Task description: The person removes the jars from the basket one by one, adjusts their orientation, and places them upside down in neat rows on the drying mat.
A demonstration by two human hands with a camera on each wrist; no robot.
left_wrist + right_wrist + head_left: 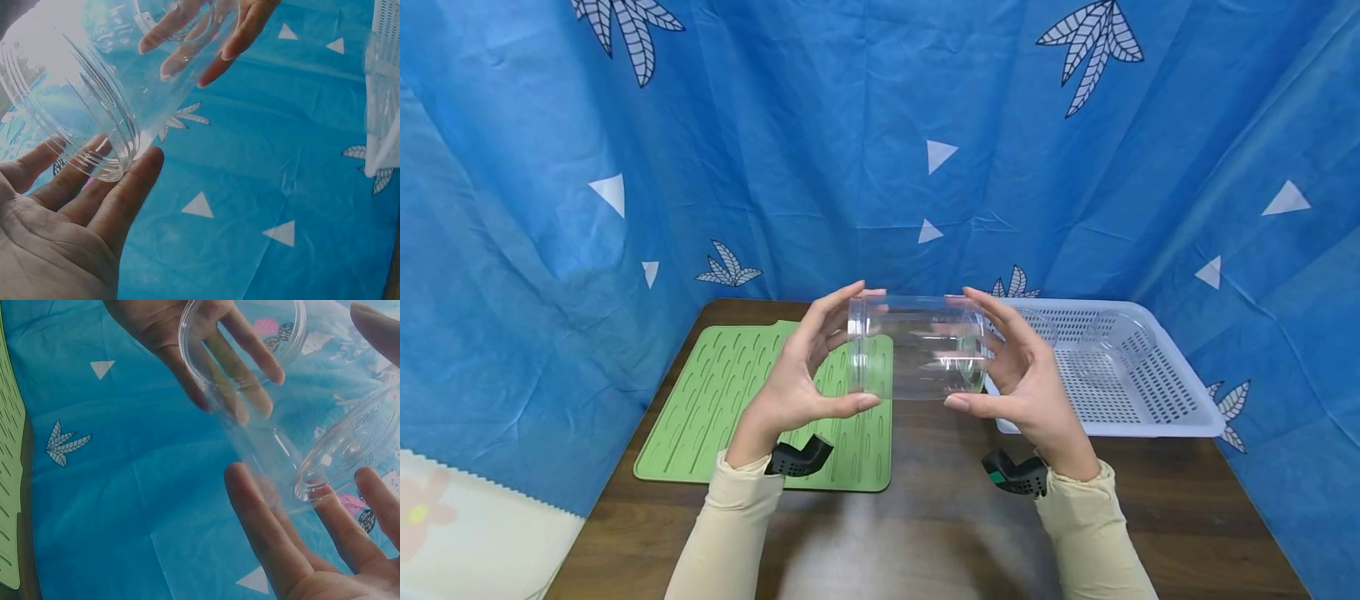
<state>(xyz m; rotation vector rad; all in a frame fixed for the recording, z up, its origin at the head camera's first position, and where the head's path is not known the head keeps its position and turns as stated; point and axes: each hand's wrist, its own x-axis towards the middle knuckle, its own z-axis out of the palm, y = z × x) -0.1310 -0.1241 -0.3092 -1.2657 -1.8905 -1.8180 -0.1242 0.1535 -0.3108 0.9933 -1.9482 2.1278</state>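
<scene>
A clear, see-through jar (917,354) lies on its side in the air, held by both hands at its two ends. My left hand (793,379) grips the end with the ridged neck, thumb below and fingers above. Around the opposite end curl the thumb and fingers of my right hand (1033,375). Ridges of the neck (115,119) show close to the left fingers in the left wrist view. In the right wrist view the round base (350,447) appears between the right thumb and fingers.
Below and to the left, a green ridged mat (700,425) lies on the dark wooden table (887,533). A white perforated basket (1150,404) stands at the right, with clear round pieces (1123,333) inside. Blue patterned curtain (865,150) surrounds the table's back and sides.
</scene>
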